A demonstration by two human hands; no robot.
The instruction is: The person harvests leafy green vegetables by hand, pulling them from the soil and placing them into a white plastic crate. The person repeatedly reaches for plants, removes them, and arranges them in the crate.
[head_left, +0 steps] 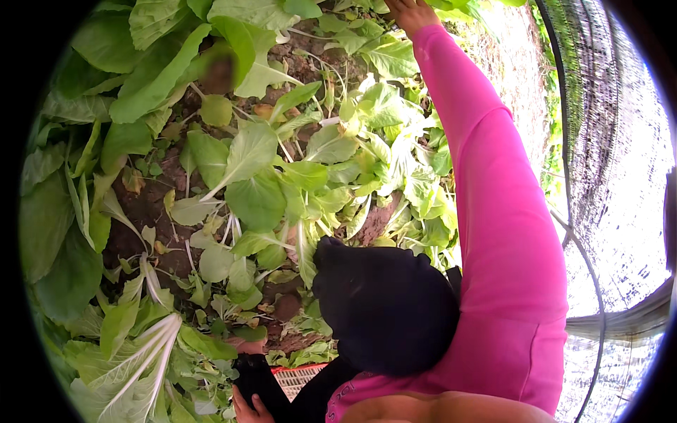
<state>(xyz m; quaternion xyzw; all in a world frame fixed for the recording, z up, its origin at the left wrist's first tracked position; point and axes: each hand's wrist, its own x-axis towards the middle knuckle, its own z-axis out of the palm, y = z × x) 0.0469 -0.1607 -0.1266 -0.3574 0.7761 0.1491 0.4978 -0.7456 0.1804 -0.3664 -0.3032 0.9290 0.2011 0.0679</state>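
Observation:
Stretched far ahead, my right arm in a pink sleeve ends in my right hand [411,14] at the top edge. Its visible fingers look extended and apart beside green leaves; their tips are cut off, and I see nothing held. Low on the left, my left hand [248,409] shows only partly, its spread fingers resting against black cloth [262,384]. Close above that cloth, a patch of bare skin [250,345] pokes out among leaves; I cannot tell what part it is. Pale leafy greens [247,158] lie wilted and loose over the soil between my hands.
My black-clad knee [388,307] bulges up in the middle. Behind the black cloth is a red-rimmed basket [300,381], mostly hidden. Large leafy plants [63,218] crowd the left. Dark mesh netting [613,141] hangs along the right, with a thin hose or cord [598,282] before it.

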